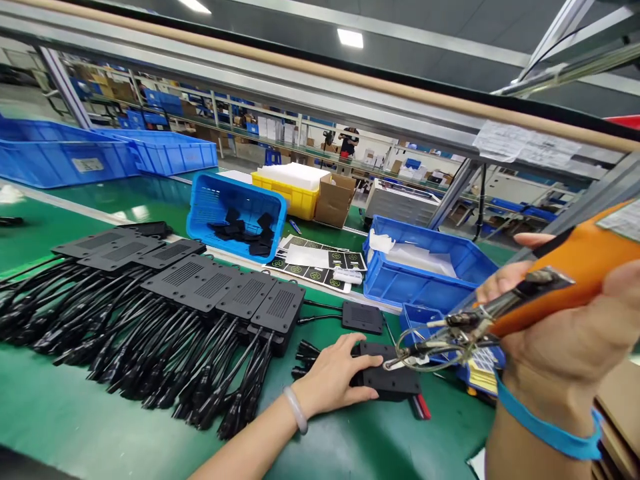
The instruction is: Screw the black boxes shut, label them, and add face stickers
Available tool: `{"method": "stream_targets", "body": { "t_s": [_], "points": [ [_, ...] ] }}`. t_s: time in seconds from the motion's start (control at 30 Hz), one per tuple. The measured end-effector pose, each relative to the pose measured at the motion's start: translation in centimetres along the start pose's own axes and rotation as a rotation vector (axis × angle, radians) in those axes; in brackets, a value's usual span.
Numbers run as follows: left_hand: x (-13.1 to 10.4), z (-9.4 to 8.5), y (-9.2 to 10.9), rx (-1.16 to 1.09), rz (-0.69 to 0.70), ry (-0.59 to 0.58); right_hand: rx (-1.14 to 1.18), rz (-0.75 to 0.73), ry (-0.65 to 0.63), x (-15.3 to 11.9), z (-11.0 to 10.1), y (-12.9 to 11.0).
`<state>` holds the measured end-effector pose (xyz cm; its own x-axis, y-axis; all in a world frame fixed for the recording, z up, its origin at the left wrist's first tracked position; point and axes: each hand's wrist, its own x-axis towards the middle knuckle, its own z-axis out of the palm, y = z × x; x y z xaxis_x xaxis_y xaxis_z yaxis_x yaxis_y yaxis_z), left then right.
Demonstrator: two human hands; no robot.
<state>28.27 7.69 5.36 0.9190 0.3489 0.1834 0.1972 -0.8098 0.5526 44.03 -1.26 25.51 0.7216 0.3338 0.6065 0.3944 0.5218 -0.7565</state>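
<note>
My left hand (337,377) rests on a black box (393,380) with black connectors at its left end, its fingers spread over the box's left part. My right hand (565,320) is raised at the right, wrapped round an orange tool (575,267) with a metal tip and looped wires; the tip reaches toward the box near my left fingertips. Just behind lies another black box (363,317) with cables. A red and black piece (421,407) shows beside the box under my left hand.
Rows of black boxes (187,280) with bundled cables fill the left. Behind stand a light-blue basket (200,207) of black parts, a yellow bin (285,193), printed sheets (320,263) and a blue bin (415,287). A metal beam (300,87) crosses above; a person (349,143) is far back.
</note>
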Motion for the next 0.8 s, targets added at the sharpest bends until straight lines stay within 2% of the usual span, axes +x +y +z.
{"method": "stream_targets", "body": {
  "t_s": [0.1, 0.27, 0.37, 0.57, 0.8],
  "points": [
    [0.0, 0.2, -0.1, 0.014, 0.008, 0.018, -0.059, -0.031, -0.015, -0.4, -0.2, -0.4],
    [0.0, 0.3, 0.0, 0.028, 0.021, 0.032, -0.045, 0.135, -0.077, -2.4, -0.4, 1.6],
    [0.0, 0.1, 0.1, 0.03, 0.027, 0.03, -0.052, 0.181, -0.076, -3.5, -0.7, 2.7],
    [0.0, 0.0, 0.3, 0.04, 0.004, 0.009, -0.054, 0.196, -0.074, -4.7, -1.6, 3.8],
    [0.0, 0.6, 0.1, 0.032, -0.021, 0.021, -0.027, 0.162, -0.08, -5.9, -1.3, 3.6]
  ]
}}
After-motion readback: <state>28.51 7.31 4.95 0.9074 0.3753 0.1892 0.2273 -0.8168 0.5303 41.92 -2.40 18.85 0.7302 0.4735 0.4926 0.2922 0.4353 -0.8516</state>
